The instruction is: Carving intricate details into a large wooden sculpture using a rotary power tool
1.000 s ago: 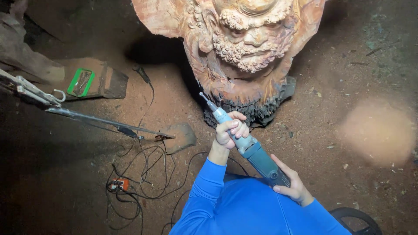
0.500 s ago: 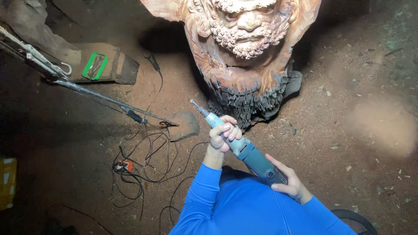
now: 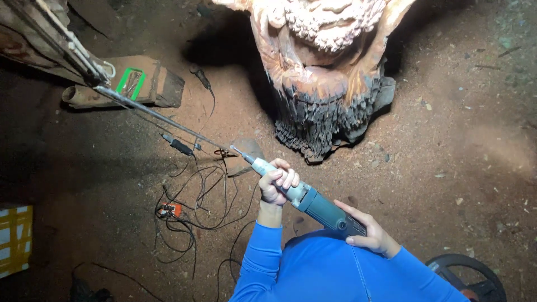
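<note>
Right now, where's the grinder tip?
Head view, centre-left: the grinder tip points up-left over the cables, off the carved sculpture, not touching its base.

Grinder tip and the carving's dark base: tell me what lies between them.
Head view: from the grinder tip to the carving base, only bare reddish dirt floor with wood chips. The cables lie left of that stretch.
</note>
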